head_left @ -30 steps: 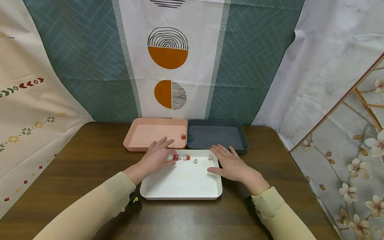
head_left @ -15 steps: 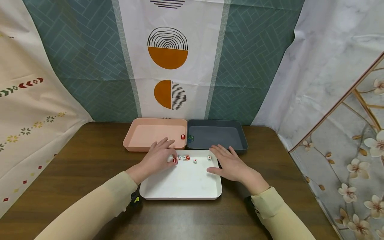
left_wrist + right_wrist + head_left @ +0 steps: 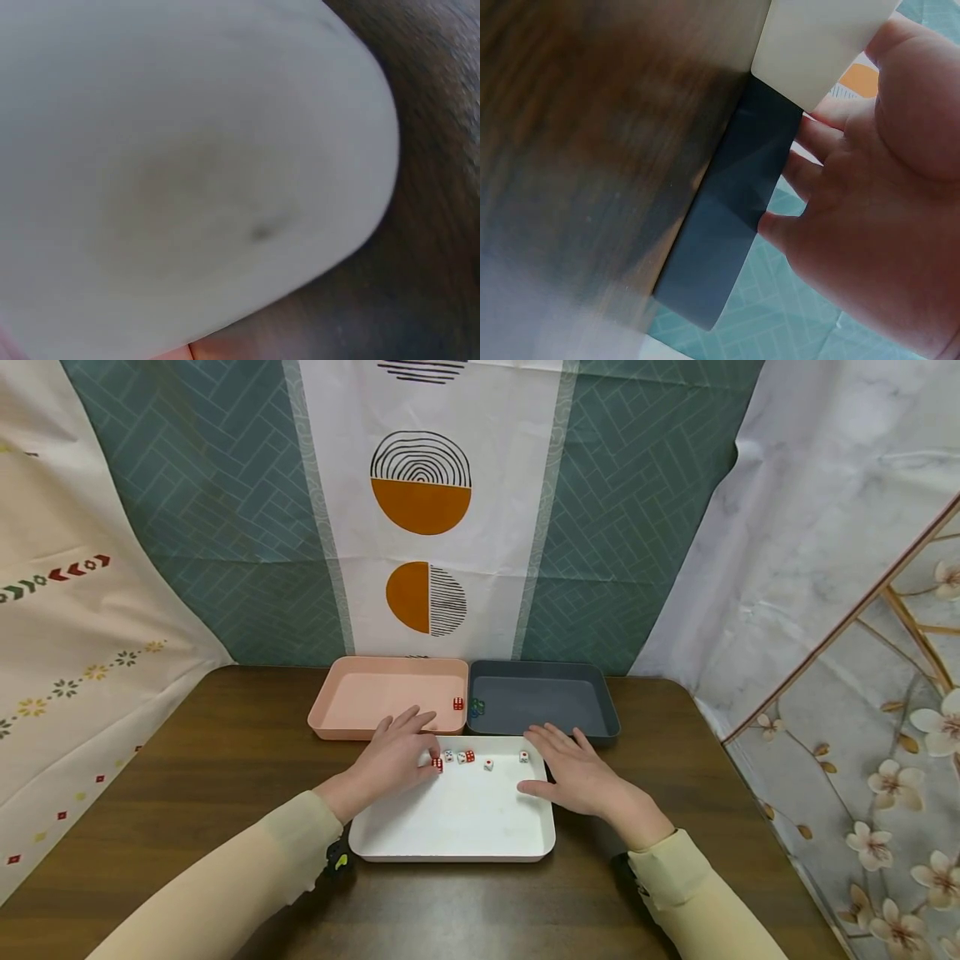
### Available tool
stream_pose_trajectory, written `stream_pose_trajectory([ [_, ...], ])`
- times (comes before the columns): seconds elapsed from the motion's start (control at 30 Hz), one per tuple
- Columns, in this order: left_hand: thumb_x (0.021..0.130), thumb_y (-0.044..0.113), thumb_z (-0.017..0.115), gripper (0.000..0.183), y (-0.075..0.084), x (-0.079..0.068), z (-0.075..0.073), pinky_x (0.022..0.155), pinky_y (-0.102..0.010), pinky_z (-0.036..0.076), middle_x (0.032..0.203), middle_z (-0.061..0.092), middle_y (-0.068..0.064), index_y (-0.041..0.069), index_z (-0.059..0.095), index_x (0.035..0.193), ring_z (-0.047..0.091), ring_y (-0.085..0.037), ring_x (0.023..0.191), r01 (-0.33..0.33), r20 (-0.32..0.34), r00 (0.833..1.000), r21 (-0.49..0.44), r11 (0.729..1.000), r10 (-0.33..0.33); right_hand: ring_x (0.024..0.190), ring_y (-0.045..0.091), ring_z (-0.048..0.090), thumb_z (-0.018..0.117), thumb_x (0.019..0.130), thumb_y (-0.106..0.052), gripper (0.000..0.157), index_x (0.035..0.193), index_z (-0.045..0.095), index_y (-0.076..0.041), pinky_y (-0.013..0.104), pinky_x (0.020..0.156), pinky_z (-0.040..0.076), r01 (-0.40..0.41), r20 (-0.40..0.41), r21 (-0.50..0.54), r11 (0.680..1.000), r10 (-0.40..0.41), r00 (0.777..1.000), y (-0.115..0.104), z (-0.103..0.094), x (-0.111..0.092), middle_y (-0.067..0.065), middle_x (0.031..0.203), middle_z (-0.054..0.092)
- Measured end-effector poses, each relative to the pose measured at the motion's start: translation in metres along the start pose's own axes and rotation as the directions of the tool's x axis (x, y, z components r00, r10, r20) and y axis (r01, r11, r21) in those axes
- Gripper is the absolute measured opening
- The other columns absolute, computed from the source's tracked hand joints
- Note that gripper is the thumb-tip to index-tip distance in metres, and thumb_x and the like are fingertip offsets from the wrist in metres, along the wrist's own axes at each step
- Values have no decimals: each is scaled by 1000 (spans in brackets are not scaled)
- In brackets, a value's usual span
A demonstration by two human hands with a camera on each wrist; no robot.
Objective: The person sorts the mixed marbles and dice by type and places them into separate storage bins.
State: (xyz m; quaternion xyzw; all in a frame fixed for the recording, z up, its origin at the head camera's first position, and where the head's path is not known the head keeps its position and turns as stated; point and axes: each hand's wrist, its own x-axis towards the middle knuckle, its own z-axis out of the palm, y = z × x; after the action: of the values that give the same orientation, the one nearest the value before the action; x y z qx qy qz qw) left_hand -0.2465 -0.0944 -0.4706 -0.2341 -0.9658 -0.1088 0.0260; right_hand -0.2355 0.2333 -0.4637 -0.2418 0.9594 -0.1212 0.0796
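Note:
A white tray [image 3: 457, 827] lies on the table and also fills most of the left wrist view. Over its left side, my left hand [image 3: 390, 756] pinches a red die [image 3: 437, 766] with white pips between thumb and index finger. Just right of it sit a white die [image 3: 449, 756], another white die [image 3: 462, 758] and a red die [image 3: 470, 757], the latter two side by side. Farther right are a white die [image 3: 488, 765] and another white die [image 3: 524, 757]. At the tray's right rim my right hand [image 3: 573, 772] spreads its fingers, holding nothing; its palm shows in the right wrist view.
Behind the white tray stand a pink tray [image 3: 375, 727] with a red die [image 3: 458, 703] and a dark grey tray [image 3: 547, 697] with small green and blue dice [image 3: 477, 707]. The wooden table [image 3: 247, 718] surrounds them. Patterned cloths [image 3: 630, 527] hang behind and beside it.
The red die at my left fingertips has come slightly toward me and apart from the white die beside it; my thumb and index finger have closed on it. The right hand stays put.

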Motion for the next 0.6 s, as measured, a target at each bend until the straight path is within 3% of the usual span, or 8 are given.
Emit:
stream_pose_trajectory([
  [0.33, 93, 24, 92, 15, 2, -1, -5, 122, -79, 27, 166, 51, -19, 21, 83, 105, 31, -48, 161, -11, -25, 1000, 14, 1000, 11, 169, 35, 18, 71, 104, -60, 94, 174, 33, -9, 66, 133, 5, 5, -5, -3, 1000, -5, 1000, 1, -1, -1, 11, 180, 31],
  [0.6, 90, 26, 95, 19, 4, -1, -18, 124, -78, 24, 168, 49, -20, 21, 84, 105, 29, -49, 163, 7, -32, 999, -15, 1000, -7, 169, 35, 18, 72, 104, -58, 93, 174, 34, -8, 65, 133, 5, 7, -7, 7, 1000, -7, 1000, 0, -1, -2, 12, 179, 32],
])
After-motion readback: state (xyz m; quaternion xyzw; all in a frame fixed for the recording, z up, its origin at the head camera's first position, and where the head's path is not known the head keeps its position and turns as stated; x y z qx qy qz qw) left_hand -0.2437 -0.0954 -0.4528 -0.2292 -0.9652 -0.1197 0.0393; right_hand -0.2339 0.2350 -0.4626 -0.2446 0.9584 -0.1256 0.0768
